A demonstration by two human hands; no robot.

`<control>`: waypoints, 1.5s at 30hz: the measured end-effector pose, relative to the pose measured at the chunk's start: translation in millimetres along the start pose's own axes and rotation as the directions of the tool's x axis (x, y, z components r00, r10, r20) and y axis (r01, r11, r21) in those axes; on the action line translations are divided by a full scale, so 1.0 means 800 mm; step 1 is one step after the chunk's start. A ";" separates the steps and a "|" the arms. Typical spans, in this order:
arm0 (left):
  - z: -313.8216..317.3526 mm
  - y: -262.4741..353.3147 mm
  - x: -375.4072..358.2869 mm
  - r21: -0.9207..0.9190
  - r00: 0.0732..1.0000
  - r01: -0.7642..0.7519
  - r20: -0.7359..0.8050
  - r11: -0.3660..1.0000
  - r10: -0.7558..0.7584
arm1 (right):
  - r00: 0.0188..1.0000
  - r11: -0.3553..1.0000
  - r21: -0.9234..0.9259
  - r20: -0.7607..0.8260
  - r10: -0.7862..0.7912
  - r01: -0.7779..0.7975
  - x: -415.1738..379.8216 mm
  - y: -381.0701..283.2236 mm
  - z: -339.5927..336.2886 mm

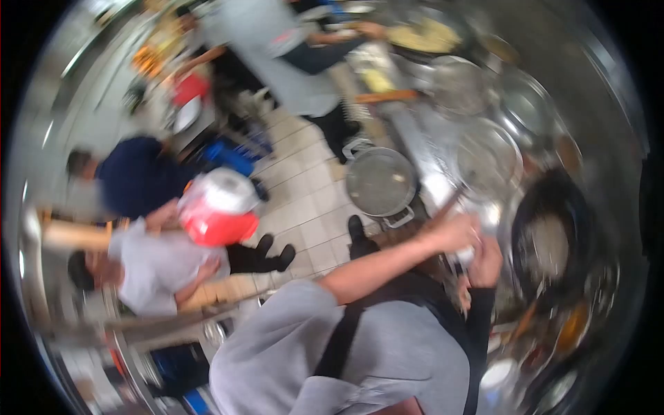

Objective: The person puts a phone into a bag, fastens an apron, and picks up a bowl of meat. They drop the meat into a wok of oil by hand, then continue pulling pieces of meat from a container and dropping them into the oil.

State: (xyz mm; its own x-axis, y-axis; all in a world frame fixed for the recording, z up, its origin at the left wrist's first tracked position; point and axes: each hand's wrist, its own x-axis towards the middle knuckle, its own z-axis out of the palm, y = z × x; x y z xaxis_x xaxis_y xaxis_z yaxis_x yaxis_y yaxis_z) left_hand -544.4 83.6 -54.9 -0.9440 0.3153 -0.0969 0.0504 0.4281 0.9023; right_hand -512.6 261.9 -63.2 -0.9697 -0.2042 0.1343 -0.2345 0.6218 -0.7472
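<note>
My left hand [453, 232], on a bare forearm, is closed at the edge of the steel cooktop. Close against it is my right hand [487, 264], below a black sleeve, with its fingers curled. Something pale [460, 263] shows between and below the hands, too blurred to name. A brown stick-like thing [446, 207] lies just beyond my left hand; whether I hold it cannot be made out. A round mesh strainer [488, 159] rests past my hands, and a large black wok [550, 242] sits to their right.
A two-handled pot [380, 181] stands left of the cooktop. More metal bowls [460, 84] and a wok of yellow food [425, 34] are farther up. One co-worker stands at the cooktop; on the left, another holds a red-and-white bundle [219, 207] over the tiled floor [304, 194].
</note>
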 end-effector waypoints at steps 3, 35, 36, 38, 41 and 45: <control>0.005 -0.014 -0.001 -0.075 0.997 0.007 -0.079 0.997 -0.013 | 0.999 0.998 0.048 0.018 -0.030 0.029 0.007 0.009 0.006; -0.066 -0.029 -0.030 -0.865 0.956 0.083 -0.071 0.495 -0.285 | 0.884 0.665 0.590 0.381 0.270 -0.458 0.044 -0.057 0.012; -0.066 -0.029 -0.030 -0.853 0.964 0.095 -0.049 0.513 -0.260 | 0.914 0.737 0.554 0.339 0.225 -0.387 0.040 -0.047 0.016; -0.070 -0.030 -0.030 -0.828 0.978 0.117 -0.001 0.548 -0.210 | 0.957 0.855 0.462 0.263 0.123 -0.237 0.033 -0.022 0.031; -0.075 -0.002 -0.035 -0.511 0.985 0.151 0.008 0.846 -0.171 | 0.960 0.959 0.282 0.271 -0.065 -0.014 0.032 -0.020 0.011; -0.069 -0.005 -0.032 -0.357 0.985 0.140 -0.040 0.924 -0.165 | 0.892 0.874 0.410 0.450 0.053 -0.259 0.026 -0.026 -0.018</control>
State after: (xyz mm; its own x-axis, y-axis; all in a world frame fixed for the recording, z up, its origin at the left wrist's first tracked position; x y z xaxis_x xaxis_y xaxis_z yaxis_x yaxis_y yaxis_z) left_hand -538.1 26.9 -33.2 -0.9517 0.2062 -0.2276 -0.2021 0.1376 0.9697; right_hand -529.1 255.7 -36.0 -0.8459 -0.4892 -0.2124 0.0743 0.2863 -0.9553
